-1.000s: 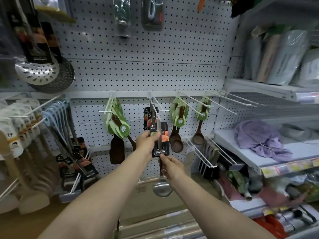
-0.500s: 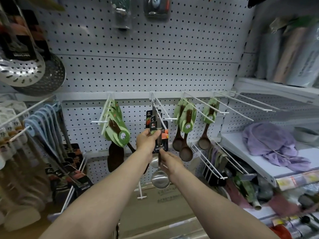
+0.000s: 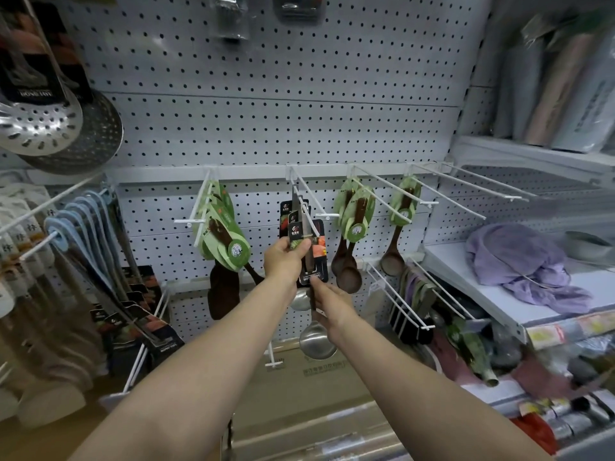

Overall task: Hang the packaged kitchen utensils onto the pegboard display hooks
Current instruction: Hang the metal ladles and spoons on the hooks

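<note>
Two racks of green-carded wooden spoons [image 3: 349, 247] hung just right of center, wooden spatulas [image 3: 223, 247] to the left, crowding the white peg hook [image 3: 307, 214] in between. At mid-frame the carded steel ladle [image 3: 311, 261] hung on that hook. Left hand [image 3: 286, 261] pinched the card's upper part, right hand [image 3: 332, 306] gripped the handle below, both arms stretched forward.

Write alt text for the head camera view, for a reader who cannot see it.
A person's left hand grips the black card of a packaged steel ladle at a white wire hook on a white pegboard, while the right hand holds its handle lower down. Green-carded dark wooden spoons hang on hooks to either side.
</note>
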Demonstrator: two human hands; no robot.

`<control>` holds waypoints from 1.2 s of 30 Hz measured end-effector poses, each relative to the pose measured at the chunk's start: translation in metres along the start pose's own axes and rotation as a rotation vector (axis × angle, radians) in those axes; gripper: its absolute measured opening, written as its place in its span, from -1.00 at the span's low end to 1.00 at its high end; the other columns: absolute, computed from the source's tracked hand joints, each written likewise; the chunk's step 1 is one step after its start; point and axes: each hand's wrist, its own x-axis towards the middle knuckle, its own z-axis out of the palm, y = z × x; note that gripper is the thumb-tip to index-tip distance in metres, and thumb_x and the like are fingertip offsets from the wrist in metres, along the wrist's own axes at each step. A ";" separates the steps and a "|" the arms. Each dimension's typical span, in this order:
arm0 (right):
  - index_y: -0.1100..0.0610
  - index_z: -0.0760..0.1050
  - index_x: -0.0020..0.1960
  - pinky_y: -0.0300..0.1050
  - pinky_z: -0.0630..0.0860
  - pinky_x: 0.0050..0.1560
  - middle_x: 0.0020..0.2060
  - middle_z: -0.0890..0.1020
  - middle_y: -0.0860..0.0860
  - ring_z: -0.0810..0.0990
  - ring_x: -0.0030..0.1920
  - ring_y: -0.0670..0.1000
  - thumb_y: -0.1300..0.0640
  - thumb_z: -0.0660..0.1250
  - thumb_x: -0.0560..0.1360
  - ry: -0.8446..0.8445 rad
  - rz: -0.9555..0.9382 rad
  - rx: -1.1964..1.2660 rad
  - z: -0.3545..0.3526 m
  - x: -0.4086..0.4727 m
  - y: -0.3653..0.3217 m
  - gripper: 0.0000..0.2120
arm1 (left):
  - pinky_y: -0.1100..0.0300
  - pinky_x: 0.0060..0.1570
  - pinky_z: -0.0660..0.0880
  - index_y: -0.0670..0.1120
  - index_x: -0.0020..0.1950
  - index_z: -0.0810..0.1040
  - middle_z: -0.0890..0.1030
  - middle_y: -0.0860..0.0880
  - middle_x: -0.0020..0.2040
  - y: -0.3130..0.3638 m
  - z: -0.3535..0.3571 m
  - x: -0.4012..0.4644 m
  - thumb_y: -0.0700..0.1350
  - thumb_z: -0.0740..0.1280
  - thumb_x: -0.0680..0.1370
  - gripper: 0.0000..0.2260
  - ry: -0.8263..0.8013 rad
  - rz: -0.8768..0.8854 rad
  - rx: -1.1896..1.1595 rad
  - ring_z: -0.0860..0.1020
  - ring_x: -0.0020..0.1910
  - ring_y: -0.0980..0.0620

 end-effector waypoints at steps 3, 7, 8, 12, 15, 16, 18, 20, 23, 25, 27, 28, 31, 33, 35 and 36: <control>0.09 0.62 -0.03 -0.11 0.42 -0.17 -0.17 0.62 0.03 0.51 -0.15 0.01 -0.13 0.46 0.49 0.035 0.003 -0.013 -0.004 -0.005 -0.005 -0.72 | -0.12 0.07 0.63 -0.04 -0.07 0.65 0.73 -0.08 -0.11 0.001 0.003 -0.003 -0.15 0.46 0.54 -0.98 -0.015 -0.016 -0.021 0.70 -0.02 -0.13; 0.11 0.64 -0.01 -0.13 0.42 -0.21 -0.17 0.60 0.03 0.49 -0.16 0.02 -0.16 0.47 0.46 0.056 0.002 -0.026 -0.010 -0.012 -0.010 -0.66 | -0.13 0.01 0.65 -0.08 -0.01 0.64 0.73 -0.10 -0.11 0.004 0.006 -0.007 -0.14 0.46 0.54 -0.94 -0.019 -0.043 -0.062 0.71 -0.06 -0.13; 0.11 0.64 -0.01 -0.10 0.47 -0.13 -0.15 0.64 0.03 0.54 -0.13 0.03 -0.16 0.48 0.46 0.064 -0.001 -0.029 -0.012 -0.014 -0.011 -0.66 | -0.14 0.01 0.64 -0.08 0.01 0.64 0.73 -0.10 -0.10 0.004 0.007 -0.008 -0.13 0.47 0.54 -0.92 -0.015 -0.049 -0.070 0.71 -0.07 -0.13; 0.13 0.66 -0.01 -0.09 0.48 -0.07 -0.11 0.69 0.04 0.59 -0.08 0.04 -0.18 0.47 0.45 0.097 -0.028 -0.044 -0.019 -0.016 -0.015 -0.63 | -0.11 -0.01 0.65 -0.08 -0.03 0.63 0.72 -0.13 -0.09 0.005 0.012 -0.011 -0.15 0.46 0.55 -0.95 -0.021 -0.066 -0.102 0.70 -0.07 -0.14; 0.14 0.67 0.00 -0.05 0.51 -0.01 -0.10 0.71 0.05 0.61 -0.08 0.06 -0.20 0.48 0.43 0.098 -0.026 -0.040 -0.021 -0.016 -0.014 -0.59 | -0.01 -0.04 0.65 -0.10 0.03 0.64 0.72 -0.11 -0.06 0.007 0.013 -0.013 -0.16 0.44 0.56 -0.93 -0.015 -0.059 -0.098 0.69 -0.09 -0.09; 0.15 0.67 0.01 -0.04 0.51 -0.01 -0.11 0.71 0.05 0.60 -0.08 0.07 -0.21 0.49 0.42 0.086 -0.021 -0.040 -0.020 -0.016 -0.012 -0.58 | 0.00 -0.02 0.65 -0.11 0.08 0.63 0.72 -0.11 -0.04 0.006 0.013 -0.012 -0.14 0.45 0.55 -0.87 -0.007 -0.057 -0.095 0.69 -0.08 -0.08; 0.14 0.67 0.02 -0.01 0.54 0.04 -0.08 0.73 0.04 0.64 -0.03 0.07 -0.20 0.49 0.43 0.052 -0.007 -0.034 -0.017 -0.018 -0.009 -0.59 | -0.08 0.05 0.63 -0.07 0.11 0.64 0.72 -0.09 -0.02 0.005 0.009 -0.008 -0.10 0.48 0.52 -0.81 0.002 -0.050 -0.063 0.69 -0.03 -0.10; 0.11 0.64 0.06 -0.05 0.56 0.03 -0.05 0.73 0.01 0.65 0.02 0.00 -0.16 0.46 0.48 0.011 0.005 -0.013 -0.014 -0.024 -0.010 -0.64 | -0.09 0.02 0.64 -0.01 0.01 0.65 0.73 -0.07 -0.07 0.004 0.006 -0.005 -0.11 0.46 0.54 -0.93 0.007 -0.044 -0.030 0.69 -0.04 -0.10; 0.10 0.59 0.12 -0.09 0.51 0.01 -0.01 0.67 -0.01 0.60 0.03 -0.06 -0.15 0.42 0.53 -0.038 0.027 0.044 -0.010 -0.027 -0.014 -0.66 | -0.02 -0.09 0.66 -0.01 -0.03 0.64 0.72 -0.09 -0.08 0.004 0.004 -0.002 -0.15 0.43 0.56 -0.96 0.010 -0.030 0.002 0.69 -0.08 -0.11; 0.11 0.59 0.10 -0.05 0.51 0.07 0.04 0.66 0.02 0.59 0.07 -0.04 -0.18 0.40 0.53 -0.046 0.038 0.057 -0.008 -0.026 -0.018 -0.63 | -0.01 -0.10 0.66 -0.01 -0.03 0.63 0.71 -0.10 -0.07 0.004 0.004 -0.001 -0.15 0.43 0.56 -0.95 0.019 -0.027 0.015 0.69 -0.09 -0.11; 0.11 0.60 0.06 -0.04 0.52 0.07 0.04 0.66 0.02 0.59 0.07 -0.03 -0.20 0.38 0.53 -0.048 0.051 0.058 -0.009 -0.024 -0.021 -0.63 | -0.07 -0.03 0.65 0.01 -0.03 0.63 0.71 -0.09 -0.07 0.005 0.004 0.000 -0.13 0.43 0.56 -0.96 0.021 -0.035 0.031 0.68 -0.08 -0.10; 0.09 0.59 0.06 -0.04 0.51 0.07 0.05 0.65 0.02 0.58 0.07 -0.04 -0.21 0.37 0.53 -0.051 0.058 0.057 -0.010 -0.024 -0.022 -0.63 | -0.09 -0.02 0.65 0.00 -0.01 0.63 0.71 -0.08 -0.07 0.006 0.003 0.000 -0.13 0.43 0.56 -0.96 0.023 -0.041 0.035 0.68 -0.07 -0.10; 0.08 0.57 0.19 -0.07 0.50 0.05 0.14 0.61 0.03 0.56 0.08 -0.04 -0.22 0.35 0.54 -0.064 0.064 0.050 -0.017 -0.031 -0.024 -0.59 | -0.09 -0.04 0.65 -0.04 0.10 0.63 0.70 -0.10 -0.03 0.011 0.001 -0.002 -0.13 0.43 0.57 -0.88 -0.002 -0.091 0.032 0.68 -0.07 -0.13; 0.08 0.56 0.21 -0.07 0.48 0.10 0.20 0.60 0.03 0.55 0.15 -0.01 -0.21 0.33 0.56 -0.075 0.066 0.046 -0.023 -0.038 -0.024 -0.60 | -0.10 0.04 0.63 -0.06 0.14 0.62 0.70 -0.12 0.02 0.011 -0.004 -0.004 -0.11 0.44 0.56 -0.84 -0.006 -0.101 0.046 0.67 -0.02 -0.13; 0.10 0.54 0.28 -0.01 0.45 0.27 0.29 0.57 0.05 0.51 0.27 0.03 -0.21 0.30 0.58 -0.081 0.068 0.036 -0.029 -0.046 -0.023 -0.55 | -0.01 0.08 0.60 -0.09 0.20 0.60 0.68 -0.11 0.09 0.007 -0.011 -0.010 -0.08 0.44 0.55 -0.76 0.021 -0.099 0.073 0.64 0.06 -0.10; 0.12 0.51 0.35 0.02 0.42 0.35 0.33 0.55 0.06 0.49 0.33 0.05 -0.21 0.29 0.59 -0.080 0.069 0.031 -0.031 -0.051 -0.021 -0.50 | 0.07 0.03 0.57 -0.11 0.24 0.58 0.66 -0.10 0.11 0.005 -0.016 -0.018 -0.07 0.44 0.56 -0.72 0.040 -0.102 0.065 0.63 0.09 -0.08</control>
